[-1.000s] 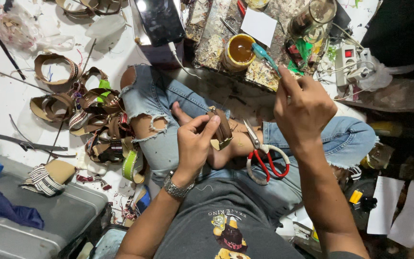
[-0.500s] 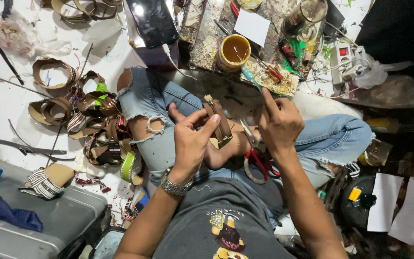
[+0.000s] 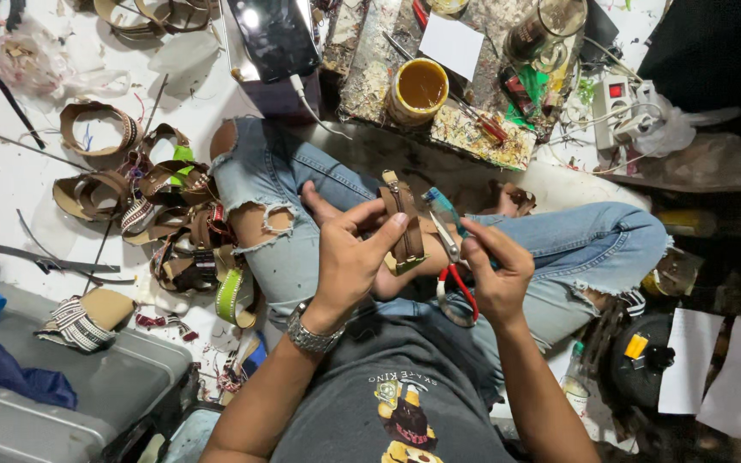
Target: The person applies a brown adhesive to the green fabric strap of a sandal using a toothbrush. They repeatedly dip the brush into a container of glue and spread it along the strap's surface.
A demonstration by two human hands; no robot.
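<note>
Two hands busy | left hand point(image 3: 349, 257) pinched on brown strap point(image 3: 405, 227) | right hand point(image 3: 495, 274) closed on teal brush point(image 3: 441, 206) | strap judged light, bendy, best held mid-length

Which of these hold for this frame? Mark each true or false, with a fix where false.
1. The left hand holds a brown strap. True.
2. The right hand is empty. False: it holds a small teal-tipped brush at the strap.
3. Red-handled scissors lie on the lap. True.
4. The tin of glue is closed with a lid. False: it stands open.
</note>
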